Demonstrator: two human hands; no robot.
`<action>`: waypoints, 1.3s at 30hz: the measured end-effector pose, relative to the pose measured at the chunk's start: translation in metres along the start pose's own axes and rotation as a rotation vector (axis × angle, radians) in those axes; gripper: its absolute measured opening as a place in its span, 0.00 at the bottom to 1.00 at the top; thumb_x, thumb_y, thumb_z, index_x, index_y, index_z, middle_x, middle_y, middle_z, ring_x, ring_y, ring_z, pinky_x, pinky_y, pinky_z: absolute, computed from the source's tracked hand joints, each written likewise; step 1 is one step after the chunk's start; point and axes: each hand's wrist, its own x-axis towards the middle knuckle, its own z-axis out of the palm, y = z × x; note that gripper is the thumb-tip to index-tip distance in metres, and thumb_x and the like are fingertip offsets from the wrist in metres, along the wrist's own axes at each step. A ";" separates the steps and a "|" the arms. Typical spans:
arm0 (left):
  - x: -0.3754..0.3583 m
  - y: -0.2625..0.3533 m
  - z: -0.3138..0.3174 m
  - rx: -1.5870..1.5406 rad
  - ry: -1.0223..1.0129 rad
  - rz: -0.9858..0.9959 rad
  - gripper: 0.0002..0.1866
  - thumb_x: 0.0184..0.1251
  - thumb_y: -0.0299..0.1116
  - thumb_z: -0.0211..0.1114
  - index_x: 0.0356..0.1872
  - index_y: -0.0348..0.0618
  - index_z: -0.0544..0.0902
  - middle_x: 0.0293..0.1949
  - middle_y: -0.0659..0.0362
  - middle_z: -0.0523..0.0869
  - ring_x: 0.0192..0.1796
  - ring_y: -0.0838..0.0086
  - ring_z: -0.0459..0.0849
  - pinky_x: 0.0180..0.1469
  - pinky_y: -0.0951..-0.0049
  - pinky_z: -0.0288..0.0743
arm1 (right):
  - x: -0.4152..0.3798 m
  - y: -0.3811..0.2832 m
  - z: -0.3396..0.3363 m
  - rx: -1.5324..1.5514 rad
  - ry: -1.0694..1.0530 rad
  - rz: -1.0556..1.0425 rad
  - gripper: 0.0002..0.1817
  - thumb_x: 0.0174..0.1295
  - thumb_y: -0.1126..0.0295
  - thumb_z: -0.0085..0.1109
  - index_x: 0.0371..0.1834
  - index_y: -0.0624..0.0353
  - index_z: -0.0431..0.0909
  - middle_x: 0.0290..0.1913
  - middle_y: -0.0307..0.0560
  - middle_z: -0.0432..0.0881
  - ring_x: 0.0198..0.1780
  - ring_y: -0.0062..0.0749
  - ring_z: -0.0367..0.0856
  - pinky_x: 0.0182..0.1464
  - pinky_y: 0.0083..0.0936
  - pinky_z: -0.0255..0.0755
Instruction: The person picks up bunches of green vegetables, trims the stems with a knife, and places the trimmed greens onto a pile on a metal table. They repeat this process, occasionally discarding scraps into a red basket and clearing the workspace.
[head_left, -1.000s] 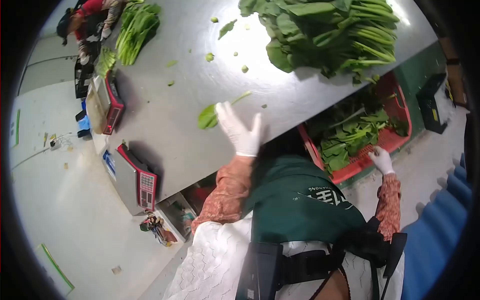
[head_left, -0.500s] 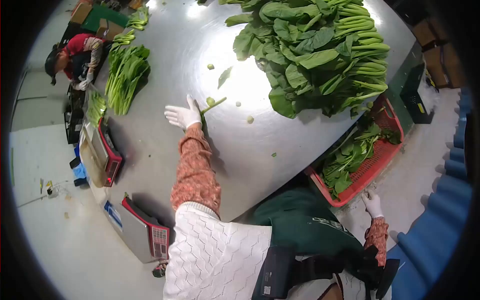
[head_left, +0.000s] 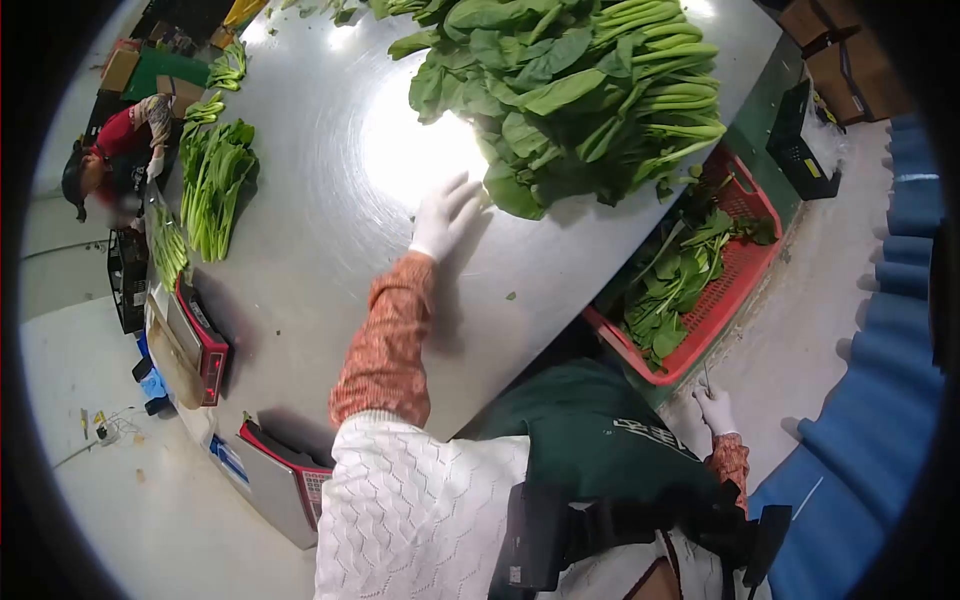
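My left hand (head_left: 447,215), in a white glove, lies on the metal table with its fingers stretched out. Its fingertips are close to the leaves of a big pile of leafy greens (head_left: 560,100), with a pale green scrap partly hidden beside them. Low on the right, my gloved right hand (head_left: 714,408) is held below the red basket (head_left: 667,378), apart from it. Its fingers are closed around a thin, slender thing (head_left: 706,374), too small to identify. Loose leaves (head_left: 665,300) lie inside the basket.
Two red-and-grey scales (head_left: 283,470) stand along the table's left edge. Beyond them lies a bunch of greens (head_left: 213,185), near a co-worker (head_left: 120,150) with gloved hands. A black crate (head_left: 803,150), cardboard boxes (head_left: 850,75) and blue sheeting (head_left: 860,420) are at the right.
My left hand has swept right across the table towards the pile. The scattered scraps and stem no longer lie in the open there. The whole view has shifted slightly.
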 end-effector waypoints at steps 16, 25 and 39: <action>0.023 0.275 0.249 -0.501 -0.201 -0.040 0.31 0.69 0.47 0.65 0.70 0.45 0.73 0.76 0.36 0.57 0.78 0.44 0.55 0.77 0.57 0.54 | 0.032 0.029 -0.067 0.171 0.095 -0.136 0.22 0.66 0.63 0.64 0.60 0.64 0.79 0.32 0.43 0.86 0.24 0.20 0.79 0.24 0.22 0.73; 0.088 0.283 0.138 0.018 0.236 0.369 0.33 0.57 0.32 0.74 0.64 0.35 0.74 0.66 0.42 0.74 0.71 0.48 0.69 0.72 0.55 0.63 | 0.062 -0.015 -0.079 0.322 0.102 -0.355 0.21 0.68 0.66 0.62 0.59 0.70 0.77 0.33 0.41 0.84 0.21 0.18 0.76 0.23 0.23 0.72; 0.178 0.189 0.044 0.740 -0.045 -0.014 0.75 0.31 0.56 0.84 0.79 0.38 0.44 0.78 0.38 0.49 0.78 0.41 0.51 0.72 0.30 0.46 | 0.157 -0.304 -0.158 0.478 0.224 -0.586 0.25 0.69 0.61 0.61 0.62 0.66 0.76 0.39 0.38 0.84 0.28 0.15 0.73 0.26 0.19 0.69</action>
